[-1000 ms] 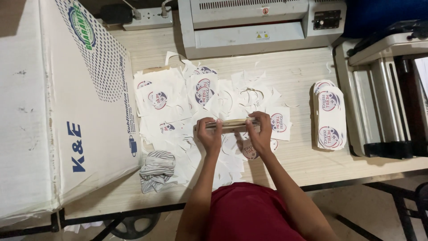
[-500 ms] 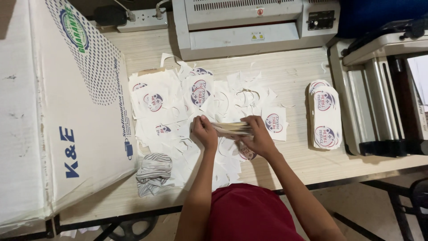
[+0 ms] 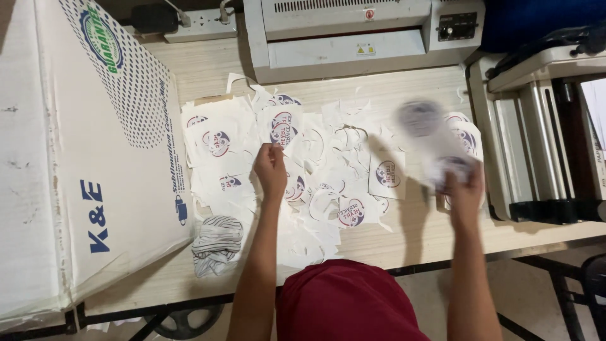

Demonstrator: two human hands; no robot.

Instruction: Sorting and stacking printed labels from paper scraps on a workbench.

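My right hand (image 3: pixel 466 188) holds a blurred bunch of round printed stickers (image 3: pixel 426 136) above the stack of cut stickers (image 3: pixel 470 136) at the table's right. My left hand (image 3: pixel 271 167) rests with fingers curled on the scattered white paper sheets (image 3: pixel 218 142) printed with round blue-and-red emblems, pinching the edge of one sheet (image 3: pixel 281 126). Cut-out scraps and loose round stickers (image 3: pixel 350 211) lie between the two hands.
A large white cardboard box (image 3: pixel 82 158) fills the left. A laminating machine (image 3: pixel 353 35) and a power strip (image 3: pixel 199 25) stand at the back. A metal press-like machine (image 3: pixel 543 126) stands at the right. A striped cloth (image 3: pixel 218 243) lies near the wooden table's (image 3: pixel 410 237) front edge.
Both hands held a small stack together at the centre; now my right hand has swung it right over the sticker pile, and my left hand has moved left onto the sheets.
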